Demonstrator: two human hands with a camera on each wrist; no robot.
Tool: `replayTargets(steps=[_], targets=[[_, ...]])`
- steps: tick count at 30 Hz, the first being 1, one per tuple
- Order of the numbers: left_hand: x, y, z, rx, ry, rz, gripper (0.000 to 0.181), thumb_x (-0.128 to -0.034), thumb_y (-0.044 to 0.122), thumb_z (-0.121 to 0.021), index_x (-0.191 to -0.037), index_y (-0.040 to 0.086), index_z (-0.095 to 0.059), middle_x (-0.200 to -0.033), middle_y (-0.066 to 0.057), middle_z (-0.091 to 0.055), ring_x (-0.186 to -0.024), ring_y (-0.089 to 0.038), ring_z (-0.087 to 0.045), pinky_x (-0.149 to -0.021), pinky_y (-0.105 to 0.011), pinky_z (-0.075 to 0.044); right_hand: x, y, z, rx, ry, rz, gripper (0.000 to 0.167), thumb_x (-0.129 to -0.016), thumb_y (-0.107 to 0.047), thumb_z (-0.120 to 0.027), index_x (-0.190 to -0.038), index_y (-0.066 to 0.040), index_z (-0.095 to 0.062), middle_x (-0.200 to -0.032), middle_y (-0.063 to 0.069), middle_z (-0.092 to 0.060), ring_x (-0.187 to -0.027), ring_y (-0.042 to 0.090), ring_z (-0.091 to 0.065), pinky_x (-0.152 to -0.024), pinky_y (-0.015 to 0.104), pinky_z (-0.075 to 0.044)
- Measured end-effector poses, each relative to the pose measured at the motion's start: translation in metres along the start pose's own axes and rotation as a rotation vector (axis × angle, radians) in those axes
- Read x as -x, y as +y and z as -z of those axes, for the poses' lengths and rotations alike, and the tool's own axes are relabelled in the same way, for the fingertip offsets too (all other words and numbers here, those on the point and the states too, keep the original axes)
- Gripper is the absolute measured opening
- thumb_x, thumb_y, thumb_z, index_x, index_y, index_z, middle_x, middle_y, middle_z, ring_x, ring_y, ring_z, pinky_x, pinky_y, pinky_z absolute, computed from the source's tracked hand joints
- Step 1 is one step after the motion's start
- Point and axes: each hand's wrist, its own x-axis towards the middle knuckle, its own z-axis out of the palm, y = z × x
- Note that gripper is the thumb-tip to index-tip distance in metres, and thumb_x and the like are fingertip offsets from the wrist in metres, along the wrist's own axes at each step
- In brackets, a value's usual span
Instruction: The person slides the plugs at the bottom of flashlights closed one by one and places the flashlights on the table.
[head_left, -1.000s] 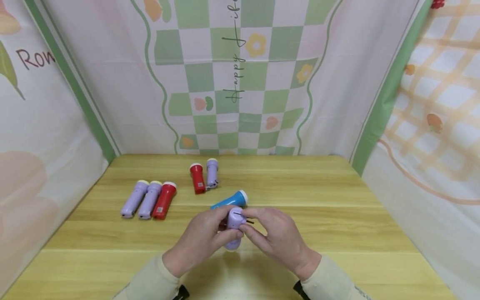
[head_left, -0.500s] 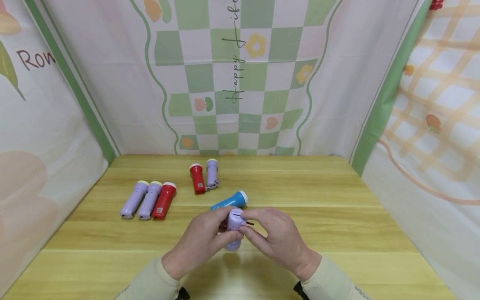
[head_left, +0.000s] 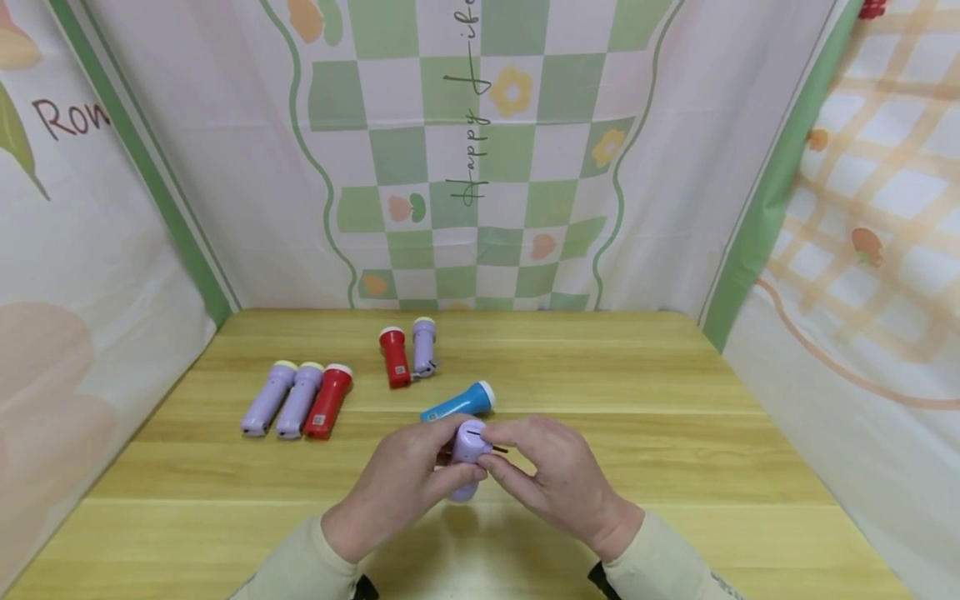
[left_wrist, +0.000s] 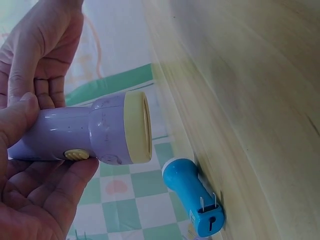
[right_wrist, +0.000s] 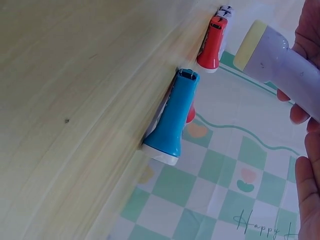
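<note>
A purple flashlight (head_left: 467, 446) with a pale yellow lens ring is held above the table, its tail end facing up toward the head camera. My left hand (head_left: 405, 483) grips its body, with the fingers around it near a yellow slide switch (left_wrist: 77, 154). At the tail, thumb and index finger of my right hand (head_left: 562, 475) pinch the end where dark metal plug prongs (head_left: 500, 450) stick out. In the left wrist view the flashlight's head (left_wrist: 107, 127) points away from both hands. Just beyond the hands lies a blue flashlight (head_left: 465, 402), its prongs raised in the left wrist view.
On the left of the wooden table (head_left: 675, 467), two purple flashlights (head_left: 270, 396) and a red flashlight (head_left: 330, 402) lie side by side. Farther back are another red flashlight (head_left: 395, 357) and a purple flashlight (head_left: 424, 346). Patterned cloth (head_left: 480, 167) walls the table's back and sides.
Both hands stay in almost the same place on the purple flashlight. It shifts only very slightly between them; the other flashlights lie still.
</note>
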Motion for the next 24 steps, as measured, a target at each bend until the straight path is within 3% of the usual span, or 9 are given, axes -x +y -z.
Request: replayTargets(steps=[14,24], targets=[[0.0007,0.0039,0.0014,0.001,-0.014,0.026,0.026,-0.0945,0.024,-0.079,-0.117,0.018,-0.069,-0.096,0.010,-0.072,-0.081,0.001,-0.065,-0.075,-0.018,-0.059,-0.0022,-0.0005,0.0019,-0.059,0.009,-0.015,0.025,-0.103,-0.026,-0.069,-0.114,-0.004,-0.072,-0.103,0.004,-0.077,-0.091,0.015,-0.074,-0.083,0.027,-0.060],[0.0021,0.0049,0.0014,0.023,0.003,0.000,0.025,-0.0950,0.025,-0.079,-0.116,0.017,-0.069,-0.096,0.009,-0.072,-0.082,0.001,-0.066,-0.075,-0.017,-0.059,-0.0018,-0.0002,0.0035,-0.147,0.011,-0.050,0.023,-0.101,-0.024,-0.071,-0.114,-0.005,-0.073,-0.104,0.006,-0.078,-0.092,0.017,-0.075,-0.088,0.023,-0.059]])
